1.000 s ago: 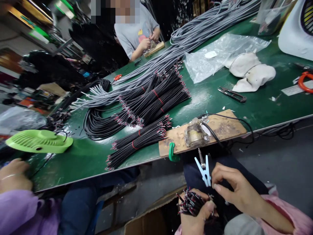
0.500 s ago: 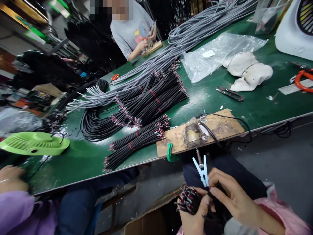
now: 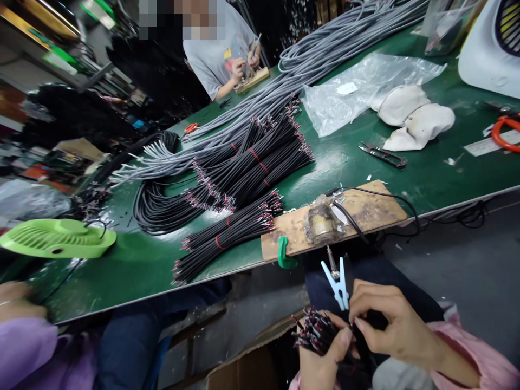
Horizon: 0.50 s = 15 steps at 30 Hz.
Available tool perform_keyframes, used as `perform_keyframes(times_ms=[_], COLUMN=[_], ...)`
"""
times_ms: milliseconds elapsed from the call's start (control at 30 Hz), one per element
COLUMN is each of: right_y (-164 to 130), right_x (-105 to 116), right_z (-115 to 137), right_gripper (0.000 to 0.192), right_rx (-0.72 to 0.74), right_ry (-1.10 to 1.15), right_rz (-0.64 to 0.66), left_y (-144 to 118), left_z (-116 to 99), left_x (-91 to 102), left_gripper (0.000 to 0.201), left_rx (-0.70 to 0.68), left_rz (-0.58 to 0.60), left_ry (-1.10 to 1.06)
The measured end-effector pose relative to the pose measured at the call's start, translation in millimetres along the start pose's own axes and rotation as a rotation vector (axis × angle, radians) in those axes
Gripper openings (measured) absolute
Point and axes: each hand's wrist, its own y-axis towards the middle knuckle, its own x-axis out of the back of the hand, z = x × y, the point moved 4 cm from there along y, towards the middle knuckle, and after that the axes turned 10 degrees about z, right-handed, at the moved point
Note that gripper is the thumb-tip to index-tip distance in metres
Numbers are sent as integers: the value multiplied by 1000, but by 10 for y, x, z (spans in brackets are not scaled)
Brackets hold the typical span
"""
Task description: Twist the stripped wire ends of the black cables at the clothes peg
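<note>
Bundle of black wires (image 3: 314, 335) with stripped red-tipped ends below the bench's near edge, clenched in the left hand (image 3: 325, 363), right hand (image 3: 385, 319) pinching one wire end, pale blue clip (image 3: 337, 281) just above, wooden board (image 3: 337, 216) on the green bench (image 3: 134, 260).

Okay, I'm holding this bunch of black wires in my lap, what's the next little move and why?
Probably draw one wire out of the wire bundle with your right hand and lift its stripped end toward the soldering iron tip. Your left hand grips the bundle, your right fingers pinch at its ends, and the tip sits just above, beside the blue clothespin.
</note>
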Motion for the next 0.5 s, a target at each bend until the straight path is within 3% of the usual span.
perform_keyframes(times_ms=[133, 233, 367, 500], right_y=[20, 95, 273, 432], right_x=[69, 120, 8, -132], right_z=[-156, -174, -128, -131], right_gripper=[13, 26, 48, 47], right_rx=[-119, -151, -199, -219], right_ry=[155, 281, 481, 787], right_rz=[65, 40, 89, 79], left_y=[-5, 20, 103, 191], left_z=[-114, -207, -365, -490], left_x=[10, 38, 35, -14], left_gripper=[15, 11, 8, 4], left_rx=[-106, -196, -409, -557], left_rz=[151, 188, 123, 16], left_ry=[-175, -106, 155, 352])
